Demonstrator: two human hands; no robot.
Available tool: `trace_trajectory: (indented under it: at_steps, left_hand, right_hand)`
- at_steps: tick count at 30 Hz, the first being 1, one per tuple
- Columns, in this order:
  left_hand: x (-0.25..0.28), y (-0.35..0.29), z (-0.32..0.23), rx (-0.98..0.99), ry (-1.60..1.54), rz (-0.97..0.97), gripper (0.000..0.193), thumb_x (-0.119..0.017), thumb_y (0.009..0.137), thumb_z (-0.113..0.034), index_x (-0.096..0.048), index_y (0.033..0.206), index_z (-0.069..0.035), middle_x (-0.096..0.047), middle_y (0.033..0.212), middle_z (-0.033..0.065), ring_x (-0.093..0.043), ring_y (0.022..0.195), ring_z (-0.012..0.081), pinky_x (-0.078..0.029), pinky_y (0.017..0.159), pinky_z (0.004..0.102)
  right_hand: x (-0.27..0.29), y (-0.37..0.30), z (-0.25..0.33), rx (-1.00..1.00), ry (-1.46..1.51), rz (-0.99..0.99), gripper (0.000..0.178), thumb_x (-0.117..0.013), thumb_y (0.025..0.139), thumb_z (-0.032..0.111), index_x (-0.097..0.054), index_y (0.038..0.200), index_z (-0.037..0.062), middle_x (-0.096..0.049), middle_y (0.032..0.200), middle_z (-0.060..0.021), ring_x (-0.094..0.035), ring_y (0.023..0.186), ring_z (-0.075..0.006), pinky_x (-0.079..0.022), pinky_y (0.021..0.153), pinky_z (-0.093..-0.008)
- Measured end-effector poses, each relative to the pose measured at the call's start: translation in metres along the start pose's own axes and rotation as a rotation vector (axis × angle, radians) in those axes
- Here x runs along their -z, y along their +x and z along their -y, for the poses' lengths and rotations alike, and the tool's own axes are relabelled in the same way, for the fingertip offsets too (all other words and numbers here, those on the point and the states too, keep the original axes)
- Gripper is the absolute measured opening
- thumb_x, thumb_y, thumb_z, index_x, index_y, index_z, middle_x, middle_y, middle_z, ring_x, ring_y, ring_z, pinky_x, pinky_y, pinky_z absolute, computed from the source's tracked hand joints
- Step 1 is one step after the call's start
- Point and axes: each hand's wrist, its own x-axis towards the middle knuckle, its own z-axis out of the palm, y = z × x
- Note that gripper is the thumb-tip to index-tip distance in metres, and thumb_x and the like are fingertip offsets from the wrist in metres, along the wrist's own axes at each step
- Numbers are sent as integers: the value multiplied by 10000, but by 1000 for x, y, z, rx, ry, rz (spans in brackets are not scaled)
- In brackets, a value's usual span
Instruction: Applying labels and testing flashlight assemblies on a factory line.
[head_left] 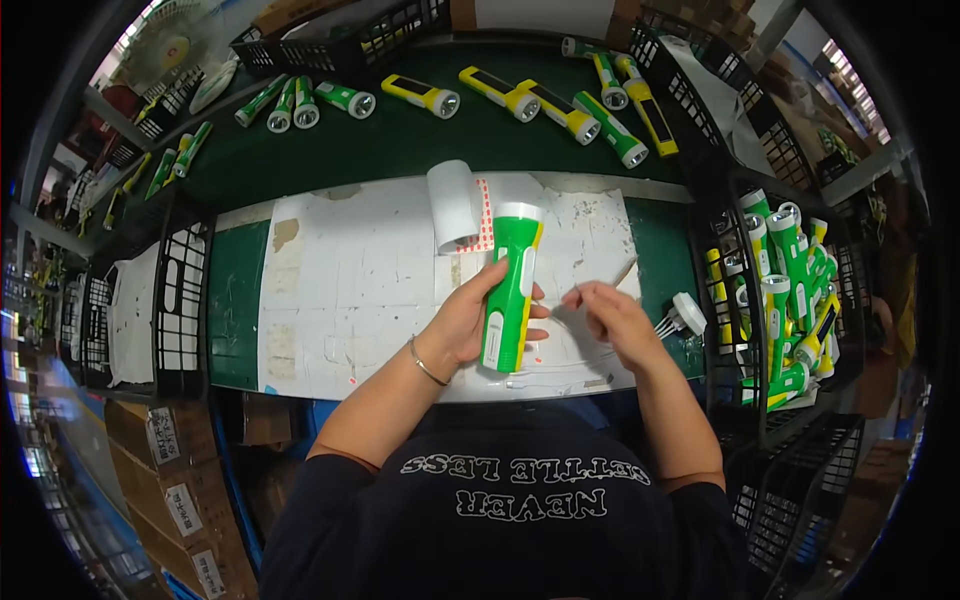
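A green and yellow flashlight (515, 285) with a white head rim is in my left hand (468, 320). My thumb lies along its front, the fingers are behind it, and the white head points away from me. To the right and apart from it, my right hand (612, 315) is closed with thumb and forefinger pinched together; whatever may be between them is too small to make out. Beyond the flashlight stands a white roll (455, 205) next to a strip of small red stickers (485, 215). A white round piece with thin prongs (686, 314) lies right of my right hand.
White, stained cardboard (345, 290) covers the green bench in front of me. Several flashlights (430, 97) lie along the far green surface. On the right, a black crate (765, 425) holds many more flashlights. Another black crate (185, 290) stands left, with cardboard boxes (175, 480) below.
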Motion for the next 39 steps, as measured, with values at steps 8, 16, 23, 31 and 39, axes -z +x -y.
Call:
trace_trajectory:
  at_steps: [8,16,23,31,39]
  left_hand:
    - [0,4,4,-8,-123,-27,437,-375,951,-365,-418,1252,-50,-561,1096,172,-621,893,259,-537,776,491]
    - [7,3,14,8,-36,-161,377,-419,939,-400,-508,1074,-60,-607,868,109,-612,684,198,-552,689,389]
    - [6,5,17,67,-69,-184,329,-483,917,-394,-486,1065,-100,-586,860,91,-590,717,184,-534,624,352]
    - [-22,11,10,-176,308,-224,288,-474,940,-317,-419,1100,-83,-560,918,89,-570,744,147,-508,645,297]
    - [-11,3,9,-273,441,-243,392,-336,976,-392,-436,1152,-56,-568,971,104,-570,798,152,-502,692,305]
  right_hand:
    - [-15,-15,-11,56,3,78,238,-435,952,187,-614,982,33,-550,740,32,-443,662,-41,-365,608,-182]
    - [-23,-17,-15,157,-48,47,240,-445,952,218,-616,957,49,-527,712,45,-381,583,-6,-308,524,-157]
    - [-30,-23,-9,266,-259,-29,222,-474,931,187,-600,855,22,-535,690,19,-455,618,-60,-381,559,-216]
    - [-48,-17,25,743,-1121,-278,75,-604,792,142,-574,762,80,-527,665,-68,-555,561,-253,-438,489,-348]
    - [-52,-22,15,966,-1126,67,129,-638,733,179,-537,690,112,-492,637,-43,-531,500,-225,-424,443,-345]
